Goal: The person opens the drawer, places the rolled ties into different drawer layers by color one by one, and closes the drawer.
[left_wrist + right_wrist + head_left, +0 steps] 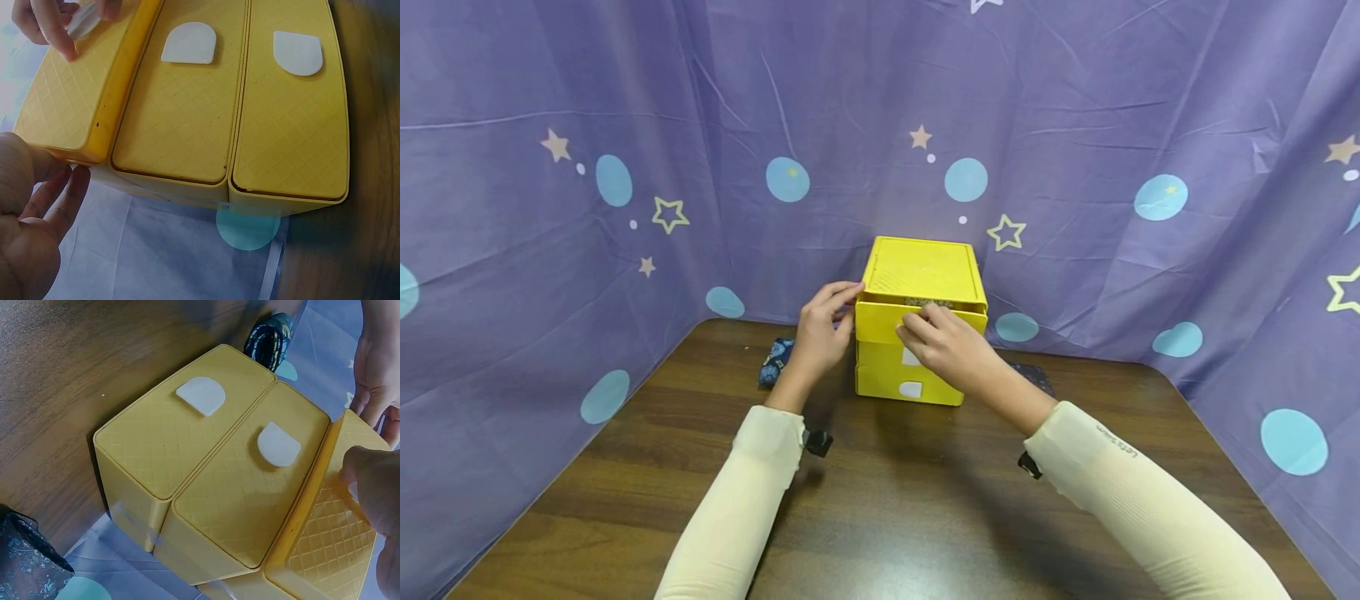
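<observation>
A small yellow drawer cabinet (925, 267) with three stacked drawers stands at the back of the table. Its top drawer (877, 323) sticks out a little, while the middle drawer (181, 106) and bottom drawer (290, 131) sit flush. My right hand (951, 350) pinches the white handle (84, 24) of the top drawer, covering most of it. At the cabinet's upper left side, my left hand (823, 329) touches with fairly straight fingers near the drawer's edge. Through the drawer's gap shows a greyish patterned item, partly hidden by the right hand.
Left of the cabinet lies a rolled dark blue patterned cloth (269, 342). A dark patterned item (31, 559) lies on its right side, partly behind my right forearm in the head view. A purple curtain (880, 108) hangs close behind the wooden table (880, 517).
</observation>
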